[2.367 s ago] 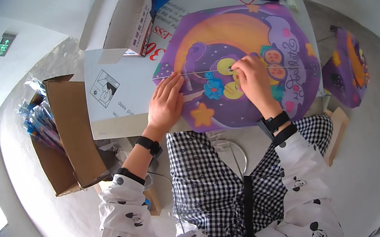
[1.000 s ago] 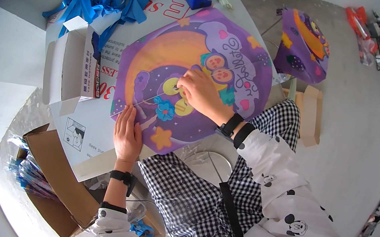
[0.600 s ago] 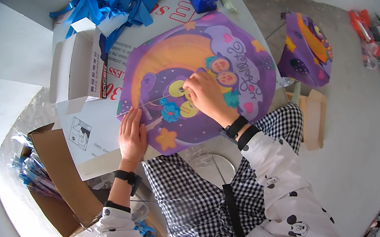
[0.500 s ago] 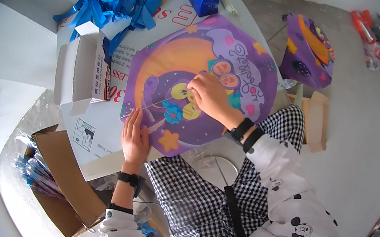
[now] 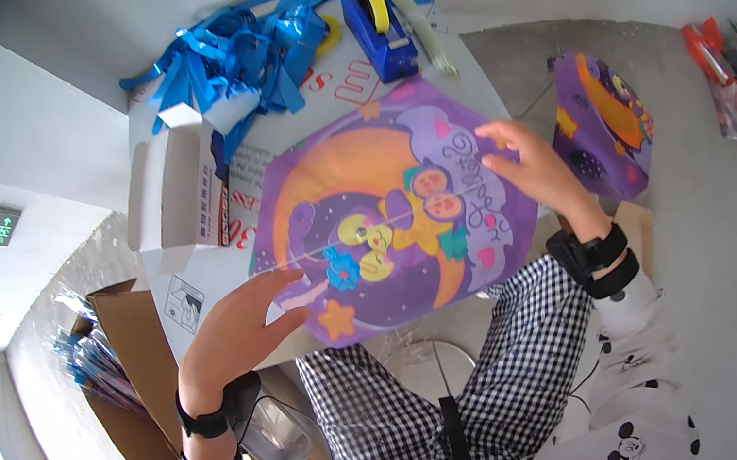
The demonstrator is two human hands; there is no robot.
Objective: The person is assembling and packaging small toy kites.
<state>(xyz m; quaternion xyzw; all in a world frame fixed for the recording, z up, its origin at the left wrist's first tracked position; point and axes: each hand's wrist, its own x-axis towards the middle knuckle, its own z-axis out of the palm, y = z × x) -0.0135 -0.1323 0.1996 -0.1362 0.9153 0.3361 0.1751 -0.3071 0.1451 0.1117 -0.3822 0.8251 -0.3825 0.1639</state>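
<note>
A hexagonal purple kite, printed with a moon, stars and fruit, lies spread on the table. A thin rod runs slantwise across its middle. At its near-left corner, my left hand has its thumb apart from the fingers, and the fingertips lie at the kite's edge. Over the kite's far-right edge is my right hand, fingers stretched out and thumb apart. Nothing shows in either hand. Whether the right fingertips touch the kite, I cannot tell.
Blue ribbons heap at the back left, beside a blue tape dispenser. An open white box stands left of the kite. A cardboard box of wrapped items is below left. Another purple printed piece stands beyond the table.
My right hand has left the rod at the kite's middle and moved to the far-right edge, opening. My left hand has drawn back slightly toward me, its thumb spreading. The view has shifted.
</note>
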